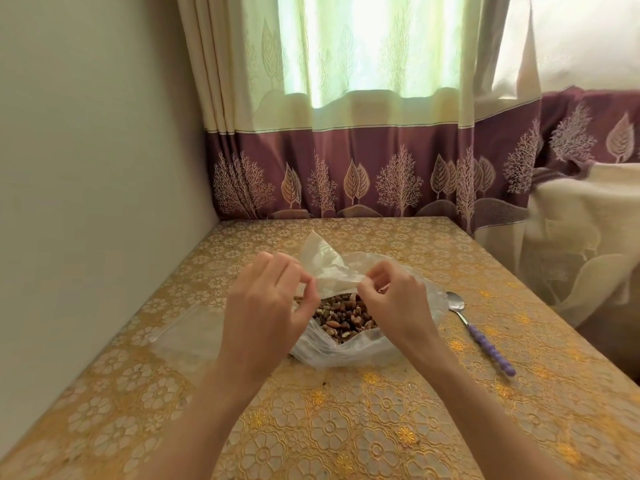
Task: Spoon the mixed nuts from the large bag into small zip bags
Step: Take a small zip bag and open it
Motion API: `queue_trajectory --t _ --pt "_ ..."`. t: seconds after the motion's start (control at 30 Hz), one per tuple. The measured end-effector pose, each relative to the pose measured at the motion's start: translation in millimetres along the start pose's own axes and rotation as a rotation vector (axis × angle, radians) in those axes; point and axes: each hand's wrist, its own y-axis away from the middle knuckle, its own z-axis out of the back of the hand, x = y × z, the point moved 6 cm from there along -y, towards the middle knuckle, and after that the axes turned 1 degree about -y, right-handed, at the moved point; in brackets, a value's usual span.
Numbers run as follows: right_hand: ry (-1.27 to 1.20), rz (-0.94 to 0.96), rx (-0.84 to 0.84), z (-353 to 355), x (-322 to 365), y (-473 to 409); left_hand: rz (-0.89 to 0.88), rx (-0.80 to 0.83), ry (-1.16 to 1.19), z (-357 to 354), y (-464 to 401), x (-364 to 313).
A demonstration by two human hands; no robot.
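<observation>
Both hands, left hand [273, 299] and right hand [394, 299], pinch a floppy clear small zip bag [323, 268] right above the large clear plastic bag of mixed nuts [346, 317]. It's probably slippery, so grip by the rim. The purple-handled metal spoon [479, 332] lies right of the big bag.

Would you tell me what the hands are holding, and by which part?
Both the left hand and right hand pinch the large bag of mixed nuts by its open top edge.

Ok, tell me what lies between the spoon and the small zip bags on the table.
In the head view, the large bag of mixed nuts lies between the spoon and small zip bags, with both hands pinching its plastic.
</observation>
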Motion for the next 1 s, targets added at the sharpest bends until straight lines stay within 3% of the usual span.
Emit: queue_trajectory --t 0.07,0.13,0.23,0.33,0.43,0.53,0.6,0.67,0.83,1.0 --pt "-0.141 -0.051 0.091 1 -5 -3 -0.079 -0.002 0.093 0 0 -2" --pt "-0.330 -0.108 0.199 1 -8 -3 -0.001 0.018 0.257 -3 -2 6" --pt "-0.468 -0.180 0.249 9 -13 -2 0.374 0.084 0.508 -11 0 40" --pt "-0.495 -0.199 0.289 14 -18 -1 0.815 0.309 0.911 -32 19 74" --pt "-0.535 -0.207 0.298 15 -20 0 0.915 0.394 1.236 -47 37 81" --pt "-0.450 -0.192 0.182 17 -26 -2 0.929 0.273 1.182 -49 39 81" --pt "-0.258 -0.087 0.040 22 -26 -2 0.952 0.209 1.142 -49 38 82" --pt "-0.263 0.031 -0.022 25 -21 0 0.958 0.178 1.112 -48 37 82" --pt "-0.527 0.188 0.056 17 -10 3 0.967 0.178 1.110 -51 42 80" --pt "-0.525 0.091 0.274 1 -18 4 1.000 0.184 1.068 -49 51 91"
